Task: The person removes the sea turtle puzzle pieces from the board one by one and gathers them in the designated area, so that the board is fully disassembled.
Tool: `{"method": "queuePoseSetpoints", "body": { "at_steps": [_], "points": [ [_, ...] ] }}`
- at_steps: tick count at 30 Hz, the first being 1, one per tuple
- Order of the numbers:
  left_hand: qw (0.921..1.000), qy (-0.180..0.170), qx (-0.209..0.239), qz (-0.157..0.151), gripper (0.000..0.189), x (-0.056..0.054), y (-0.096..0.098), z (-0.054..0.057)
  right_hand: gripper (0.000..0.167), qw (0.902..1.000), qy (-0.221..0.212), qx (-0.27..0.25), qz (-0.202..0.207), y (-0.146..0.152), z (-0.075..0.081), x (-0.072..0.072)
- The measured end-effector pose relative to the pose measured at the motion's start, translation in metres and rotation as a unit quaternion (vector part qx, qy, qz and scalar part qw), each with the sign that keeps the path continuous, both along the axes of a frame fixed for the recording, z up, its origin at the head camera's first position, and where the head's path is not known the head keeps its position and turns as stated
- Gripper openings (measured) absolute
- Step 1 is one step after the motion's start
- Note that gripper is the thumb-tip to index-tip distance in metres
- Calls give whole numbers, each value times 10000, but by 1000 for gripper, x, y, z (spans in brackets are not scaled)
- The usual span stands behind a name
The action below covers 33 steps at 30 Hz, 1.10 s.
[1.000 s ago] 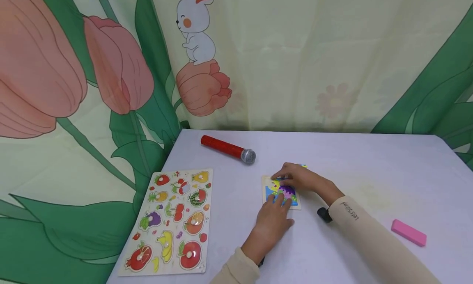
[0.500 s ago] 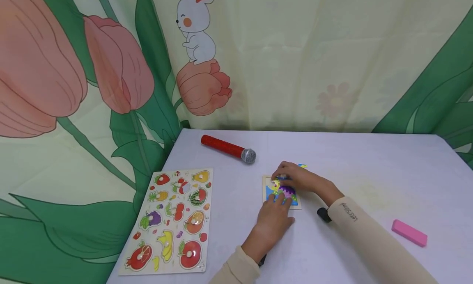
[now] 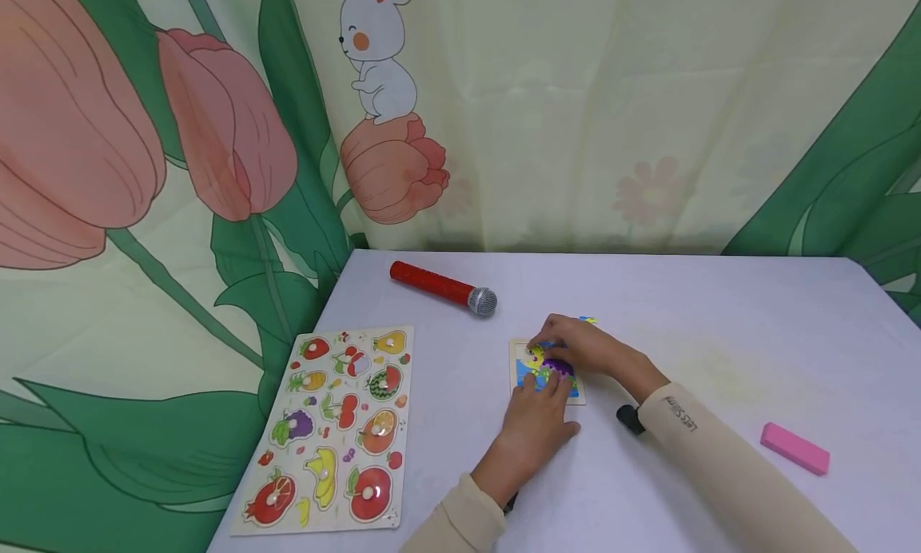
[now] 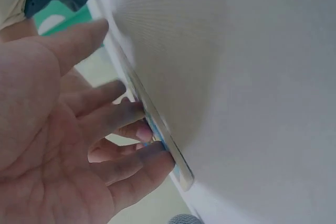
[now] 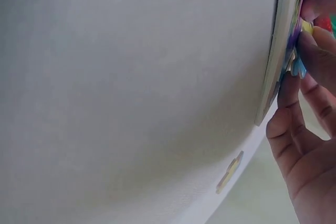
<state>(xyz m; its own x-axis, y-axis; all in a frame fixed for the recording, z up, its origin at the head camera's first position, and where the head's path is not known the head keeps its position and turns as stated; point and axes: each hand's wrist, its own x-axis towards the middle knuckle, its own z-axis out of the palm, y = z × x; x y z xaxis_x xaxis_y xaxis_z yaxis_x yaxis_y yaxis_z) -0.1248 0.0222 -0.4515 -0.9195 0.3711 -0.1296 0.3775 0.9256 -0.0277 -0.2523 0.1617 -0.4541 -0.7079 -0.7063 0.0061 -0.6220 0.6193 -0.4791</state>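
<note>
A small wooden jigsaw puzzle (image 3: 528, 377), with a purple and yellow picture on blue, lies flat near the middle of the table. My left hand (image 3: 534, 430) rests its outstretched fingertips on the puzzle's near part; in the left wrist view those fingers (image 4: 126, 169) touch its surface. Over the far part, my right hand (image 3: 583, 345) is bent down and covers some of the picture. Between its fingertips in the right wrist view is a blue puzzle piece (image 5: 298, 67), tilted up at the board. Another loose puzzle piece (image 3: 588, 320) lies just beyond the right hand.
A large fruit peg board (image 3: 336, 433) occupies the table's left side. The red microphone (image 3: 442, 288) lies behind the puzzle, to its left. At the right is a pink block (image 3: 795, 448). A patterned curtain (image 3: 561, 121) hangs behind the table (image 3: 719, 321).
Both hands stay at the puzzle with only slight shifts. The left fingers have edged a little farther up the board. Head view has shifted marginally.
</note>
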Motion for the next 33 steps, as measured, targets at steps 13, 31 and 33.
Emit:
{"method": "queuePoseSetpoints", "body": {
  "at_steps": [13, 31, 33],
  "points": [
    [9997, 160, -200, 66, 68, 3, 4, 1, 32, 9985, 496, -80, 205, 1, 2, 4],
    [9999, 34, -108, 81, 64, 5, 3, 0, 33, 9943, 126, -707, -793, 69, 27, -13],
    [9999, -8, -23, 121, 64, 6, 4, 0, 31, 9938, -58, -440, -1018, 82, 30, -18]
  ]
}}
